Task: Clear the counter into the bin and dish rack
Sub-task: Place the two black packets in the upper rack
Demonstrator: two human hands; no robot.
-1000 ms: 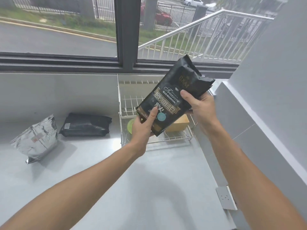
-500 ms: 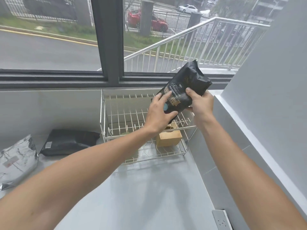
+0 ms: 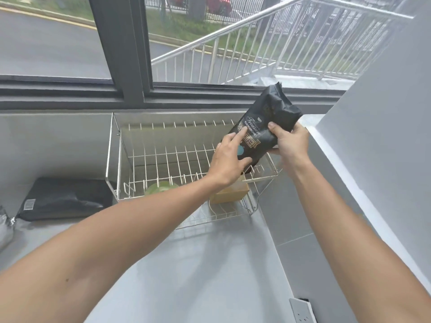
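Observation:
A black coffee bag (image 3: 268,122) with gold lettering is held tilted over the right end of the wire dish rack (image 3: 163,157). My right hand (image 3: 289,142) grips its right side, thumb on the front. My left hand (image 3: 229,159) rests on its lower front, fingers spread against the label. Inside the rack lie a tan cardboard box (image 3: 229,194) and a green round item (image 3: 161,188), both partly hidden by my left arm. A second black bag (image 3: 65,198) lies flat on the counter left of the rack.
A silver foil pouch (image 3: 4,227) shows at the far left edge. The grey counter (image 3: 198,271) meets a grey wall on the right, with a white power socket (image 3: 300,310) low on it. A window with a dark frame runs behind the rack.
Both hands have carried the coffee bag forward and to the right, over the rack's right end. My left hand shifted from the bag's bottom corner to its front.

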